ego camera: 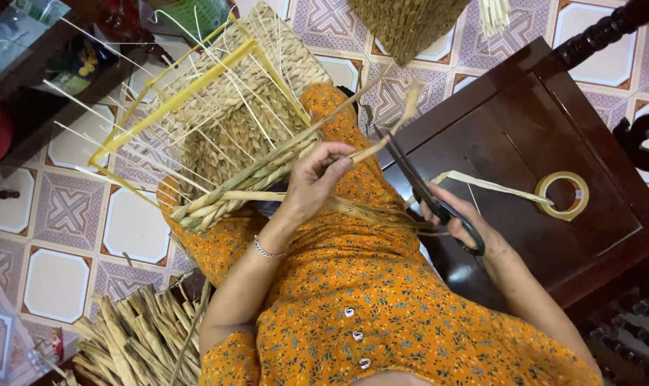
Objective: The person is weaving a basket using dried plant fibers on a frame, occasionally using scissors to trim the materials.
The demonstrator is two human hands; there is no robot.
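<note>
- Nearest, the person's lap fills the lower middle, covered by an orange flowered dress (pixel 382 314) with small pale buttons down the front.
- A thin silver bracelet (pixel 266 250) circles the left wrist.
- Just beyond it, the left hand (pixel 314 179) is closed, its fingers pinched on a flat dried straw strand (pixel 385 139) that runs up and to the right, ending in a frayed tip.
- To the right, the right hand (pixel 464 221) is clamped through the black handles of a pair of scissors (pixel 417 182); the long dark blades stand slightly parted, crossing just beside the held strand.
- The 2 hands are apart, the strand and blades between them.
- A half-woven straw basket (pixel 231 143) rests tilted on the left knee, touching the left hand's side; yellow frame rods (pixel 174 100) edge it and thin pale spokes stick out from it.
- Lower left, a bundle of dried straw (pixel 139 343) lies on the tiled floor (pixel 60 214).
- On the right, a dark wooden table (pixel 553 143) holds a roll of tape (pixel 562 195), with a pale strip lying beside it.
- Farthest, at the top edge, another woven piece (pixel 407 25) hangs into view.
</note>
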